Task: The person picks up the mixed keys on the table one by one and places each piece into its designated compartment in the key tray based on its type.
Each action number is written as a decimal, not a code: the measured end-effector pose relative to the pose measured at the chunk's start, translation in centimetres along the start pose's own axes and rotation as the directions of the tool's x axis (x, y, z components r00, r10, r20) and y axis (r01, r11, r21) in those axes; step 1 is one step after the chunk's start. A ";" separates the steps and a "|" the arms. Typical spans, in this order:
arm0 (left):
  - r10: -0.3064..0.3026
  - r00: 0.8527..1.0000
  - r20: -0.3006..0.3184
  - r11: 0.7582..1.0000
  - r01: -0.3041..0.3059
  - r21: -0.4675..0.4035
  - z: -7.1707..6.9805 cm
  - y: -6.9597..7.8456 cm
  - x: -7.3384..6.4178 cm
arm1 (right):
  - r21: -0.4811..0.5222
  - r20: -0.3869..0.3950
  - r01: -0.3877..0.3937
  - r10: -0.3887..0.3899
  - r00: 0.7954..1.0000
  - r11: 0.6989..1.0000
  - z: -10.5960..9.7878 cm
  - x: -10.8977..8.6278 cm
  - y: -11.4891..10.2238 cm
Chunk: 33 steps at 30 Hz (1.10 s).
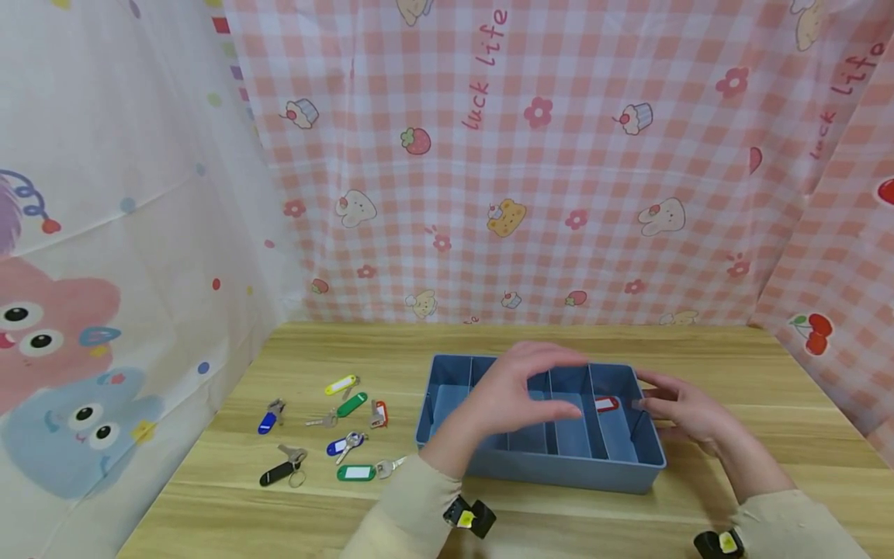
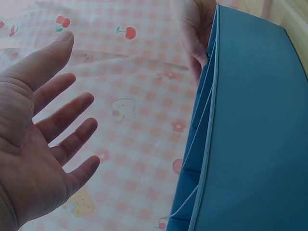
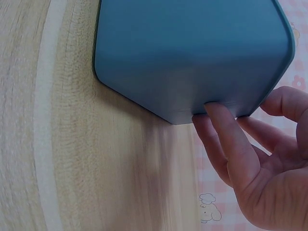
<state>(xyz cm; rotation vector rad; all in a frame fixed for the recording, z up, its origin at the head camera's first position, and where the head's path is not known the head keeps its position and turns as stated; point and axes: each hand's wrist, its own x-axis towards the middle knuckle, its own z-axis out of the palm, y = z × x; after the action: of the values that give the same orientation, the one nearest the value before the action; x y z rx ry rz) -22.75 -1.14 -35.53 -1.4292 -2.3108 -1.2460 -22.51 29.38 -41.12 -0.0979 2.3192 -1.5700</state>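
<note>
A blue divided box (image 1: 559, 470) sits on the wooden table, split by thin upright dividers. My right hand (image 1: 691, 407) holds its right end wall, thumb over the rim and fingers against the outside. In the right wrist view, fingertips (image 3: 219, 110) press on that wall. My left hand (image 1: 513, 392) is above the middle compartments, with thumb and fingers spread apart. Nothing lies in its palm in the left wrist view. A red key tag (image 1: 606, 404) leans in the rightmost compartment, near a divider; any key on it is hidden.
Left of the box lie several tagged keys: a yellow tag (image 1: 341, 384), green tags (image 1: 356, 473), blue tags (image 1: 268, 422), a red tag (image 1: 380, 414) and a black tag (image 1: 277, 473). A checked pink cloth (image 1: 517, 171) hangs behind the table.
</note>
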 end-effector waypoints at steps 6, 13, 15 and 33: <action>0.035 0.999 -0.021 0.999 -0.035 0.016 -0.7 -0.4 -0.9 | -0.020 -0.007 -0.017 0.017 1.000 1.000 -0.2 0.1 0.0; 0.068 0.996 -0.050 0.996 -0.066 0.052 -1.6 -0.8 -2.1 | -0.026 -0.003 -0.020 0.020 1.000 0.999 -0.2 0.1 0.0; 0.076 0.995 -0.060 0.995 -0.072 0.064 -1.8 -0.9 -2.5 | -0.029 -0.002 -0.017 0.017 1.000 0.999 -0.2 0.1 -0.1; -0.031 0.993 -0.113 0.997 0.039 0.068 -4.2 -2.5 -5.9 | 0.000 -0.009 -0.024 0.024 1.000 1.000 -0.1 0.1 0.1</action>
<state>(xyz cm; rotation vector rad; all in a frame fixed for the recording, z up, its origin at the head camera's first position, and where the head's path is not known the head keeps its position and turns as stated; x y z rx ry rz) -22.78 -8.55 -37.29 -1.2678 -2.2904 -1.2083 -22.61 29.48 -41.24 -0.0638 2.3183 -1.5622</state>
